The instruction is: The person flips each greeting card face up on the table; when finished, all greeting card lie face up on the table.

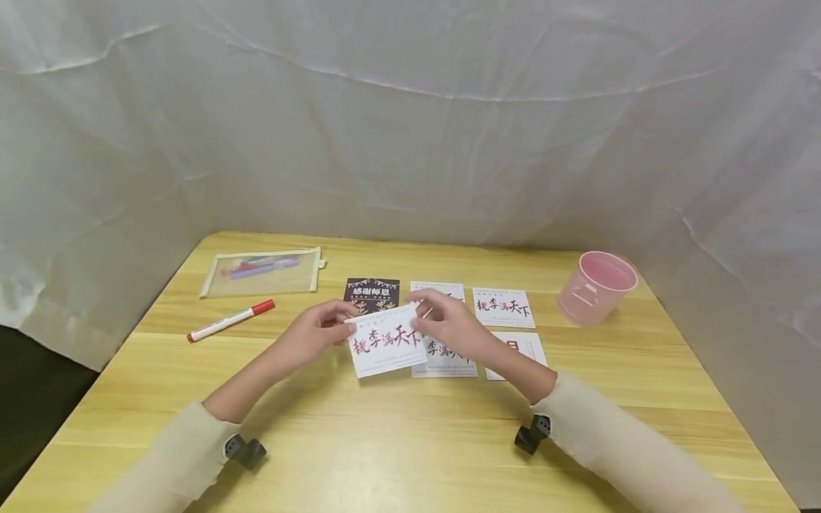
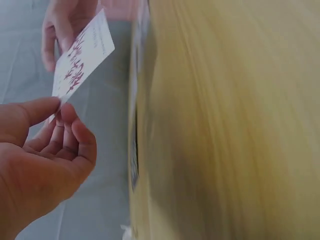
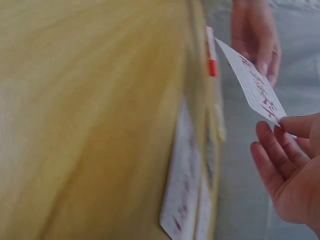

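White-draped wooden tabletop (image 1: pixel 385 456): both hands pinch one greeting card (image 1: pixel 387 344) between them (long axis left-right), left hand (image 1: pixel 316 331) at its left edge, right hand (image 1: pixel 452 326) at its right.

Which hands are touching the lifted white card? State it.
Touching, both. The head view shows the left hand and right hand pinching the white card at opposite ends; both wrist views confirm.

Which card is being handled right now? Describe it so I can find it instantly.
Start at the wooden table, then the cluster of cards at its middle. The white card with red and black brush lettering is the one lifted off the surface, pinched between the left hand and right hand; all the others lie flat.
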`<state>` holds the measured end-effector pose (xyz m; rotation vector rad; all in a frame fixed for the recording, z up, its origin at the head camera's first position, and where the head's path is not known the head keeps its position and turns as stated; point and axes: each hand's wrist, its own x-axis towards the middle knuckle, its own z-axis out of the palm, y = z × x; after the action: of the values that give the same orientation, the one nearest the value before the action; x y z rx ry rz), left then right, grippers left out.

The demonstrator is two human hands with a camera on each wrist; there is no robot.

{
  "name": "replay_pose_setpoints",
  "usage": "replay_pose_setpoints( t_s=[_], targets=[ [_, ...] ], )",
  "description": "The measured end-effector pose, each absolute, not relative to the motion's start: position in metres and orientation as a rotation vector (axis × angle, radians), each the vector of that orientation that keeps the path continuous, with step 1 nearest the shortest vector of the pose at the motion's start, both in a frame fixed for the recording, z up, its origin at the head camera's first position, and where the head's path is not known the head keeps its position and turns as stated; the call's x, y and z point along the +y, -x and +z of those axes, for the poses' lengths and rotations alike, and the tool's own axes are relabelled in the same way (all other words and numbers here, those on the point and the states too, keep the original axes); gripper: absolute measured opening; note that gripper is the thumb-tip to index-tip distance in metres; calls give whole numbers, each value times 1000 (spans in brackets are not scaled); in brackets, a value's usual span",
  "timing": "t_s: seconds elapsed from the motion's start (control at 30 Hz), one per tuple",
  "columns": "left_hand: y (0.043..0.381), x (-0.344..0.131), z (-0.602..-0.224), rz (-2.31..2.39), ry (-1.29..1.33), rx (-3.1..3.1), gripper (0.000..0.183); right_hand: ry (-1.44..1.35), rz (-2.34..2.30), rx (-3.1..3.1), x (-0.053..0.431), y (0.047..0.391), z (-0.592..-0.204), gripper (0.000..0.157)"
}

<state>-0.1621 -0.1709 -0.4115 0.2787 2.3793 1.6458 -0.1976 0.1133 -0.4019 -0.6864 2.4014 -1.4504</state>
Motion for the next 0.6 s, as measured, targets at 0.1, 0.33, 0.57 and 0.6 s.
replay_pose_setpoints(
  t_s=[0.1,0.33,0.57,0.6],
  targets=[
    [165,-180,-416,1552,-250,2438,22,675,-1322,2436,102,197,-412,37],
    [179,-192,-425,1346,-332,2547,18,679,-1062,2563,80,206,-428,29],
    [191,-193,-432,1187,-349,2608,11,716,-929,2647,71,217,-435,25],
    [192,-192,-432,1155,-358,2623,10,721,-908,2668,70,218,-436,25]
  ],
)
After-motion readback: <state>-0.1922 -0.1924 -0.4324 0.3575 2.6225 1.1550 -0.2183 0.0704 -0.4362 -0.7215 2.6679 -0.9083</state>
